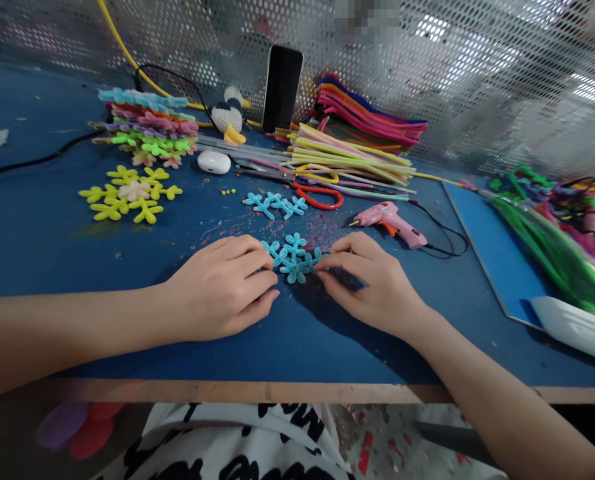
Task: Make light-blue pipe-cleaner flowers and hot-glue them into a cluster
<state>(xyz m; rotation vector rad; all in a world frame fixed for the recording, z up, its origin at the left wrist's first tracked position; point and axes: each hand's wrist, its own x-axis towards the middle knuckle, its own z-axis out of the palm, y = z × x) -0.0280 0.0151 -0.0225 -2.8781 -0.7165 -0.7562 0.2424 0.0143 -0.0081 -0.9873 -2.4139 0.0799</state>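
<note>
A light-blue pipe-cleaner snowflake (295,268) with looped petals lies on the blue table between my hands. My right hand (372,280) pinches its right-hand petals between thumb and fingertips. On the other side, my left hand (227,287) is closed, its curled fingers over the left petals and partly hiding them. Just beyond are loose light-blue pipe-cleaner branches (276,203), which neither hand touches. A pink hot glue gun (390,223) rests on the table past my right hand. To the far left lies a yellow pipe-cleaner snowflake (135,191) with a pale centre.
Stacked colourful snowflakes (150,127) stand at the back left. Behind the work are red-handled scissors (317,196), a white case (214,162), a phone (282,87) and pipe-cleaner bundles (347,157). A bag of green pipe cleaners (552,253) lies right; a perforated metal screen (187,40) borders the back.
</note>
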